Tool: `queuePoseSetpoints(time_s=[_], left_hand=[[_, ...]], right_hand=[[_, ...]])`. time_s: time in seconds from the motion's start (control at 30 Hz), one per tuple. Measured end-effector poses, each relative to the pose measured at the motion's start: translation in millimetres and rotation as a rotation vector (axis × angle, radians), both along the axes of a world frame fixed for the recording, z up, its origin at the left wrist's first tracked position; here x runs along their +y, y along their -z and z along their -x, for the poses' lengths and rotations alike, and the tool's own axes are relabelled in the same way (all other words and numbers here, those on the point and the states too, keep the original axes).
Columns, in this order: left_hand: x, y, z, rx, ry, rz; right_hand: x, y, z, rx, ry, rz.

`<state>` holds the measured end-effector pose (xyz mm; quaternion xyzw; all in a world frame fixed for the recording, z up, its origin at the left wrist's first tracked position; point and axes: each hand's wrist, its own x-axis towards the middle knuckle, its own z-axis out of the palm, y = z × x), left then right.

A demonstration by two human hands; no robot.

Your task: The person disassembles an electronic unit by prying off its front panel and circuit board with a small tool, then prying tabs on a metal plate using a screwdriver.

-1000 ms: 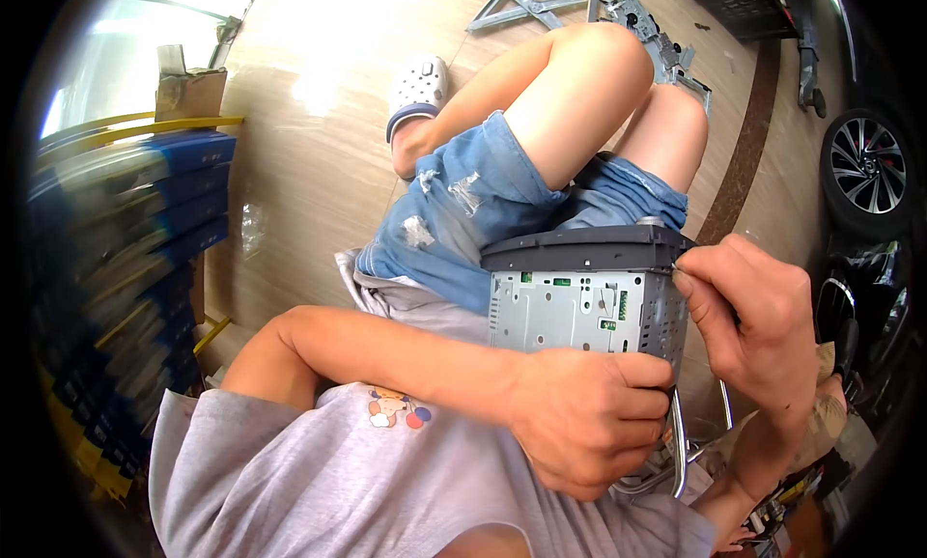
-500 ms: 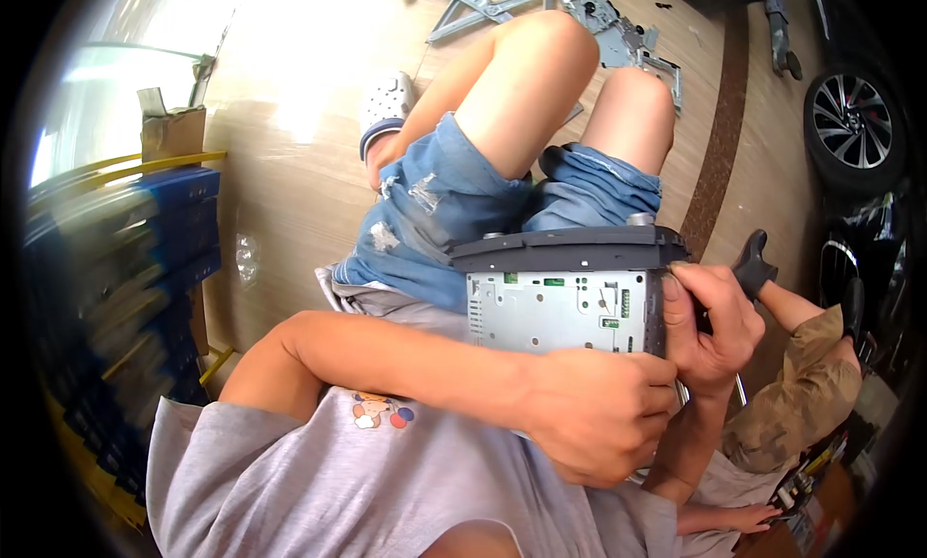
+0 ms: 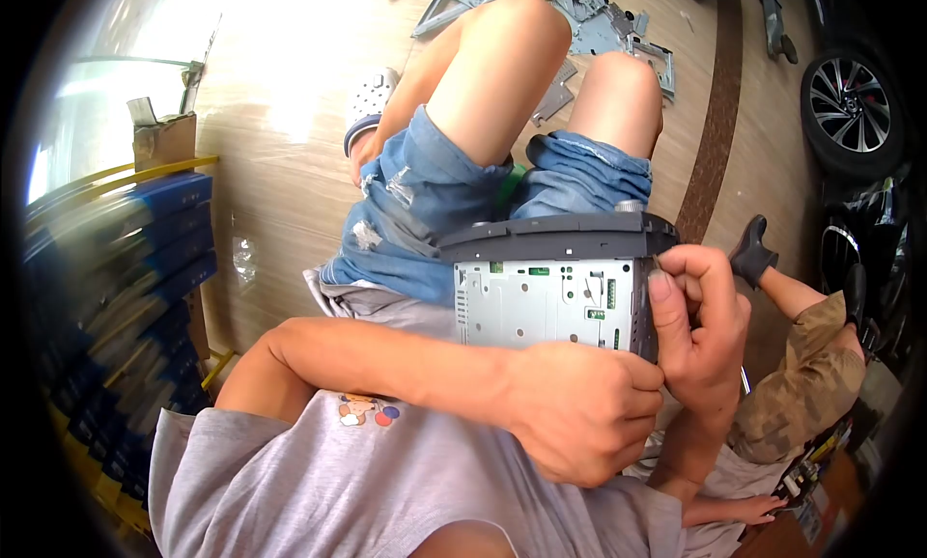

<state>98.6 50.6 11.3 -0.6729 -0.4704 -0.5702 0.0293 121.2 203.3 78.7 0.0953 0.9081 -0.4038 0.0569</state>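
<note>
A car stereo (image 3: 541,297) with a flat metal chassis and a dark curved front panel (image 3: 550,241) lies across my lap, the panel toward my knees. A round knob (image 3: 630,207) sticks up at the panel's right end. My right hand (image 3: 700,317) is closed at the front right corner, thumb and forefinger pinching the edge where panel and chassis meet. Over the rear right part of the chassis, my left hand (image 3: 589,413) is curled into a fist. Its fingertips are turned away, so what it grips is hidden.
Metal brackets (image 3: 468,0) and stripped mechanism parts (image 3: 594,22) lie on the tiled floor beyond my knees. Blue boxes (image 3: 183,230) are stacked at left. Another person's leg (image 3: 801,317) is close on my right, near a car wheel (image 3: 850,104).
The view has shifted slightly, moving the stereo and my hands a little left and up in it. My right thumb and forefinger have shifted slightly at the panel corner; the left fist keeps its shape.
</note>
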Motion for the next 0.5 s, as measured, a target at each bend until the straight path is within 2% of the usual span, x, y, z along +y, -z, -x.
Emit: queuePoseSetpoints(time_s=[0.2,0.4,0.5], left_hand=[[-2,0,-2,-0.015,0.009,-0.013],[4,0,-11,0.024,-0.004,-0.034],[3,0,-10,0.015,0.011,-0.021]], right_hand=[[-7,-5,-2,0.014,-0.012,-0.100],[-2,3,-25,0.062,0.117,0.040],[-6,-9,-24,-0.016,0.143,0.012]])
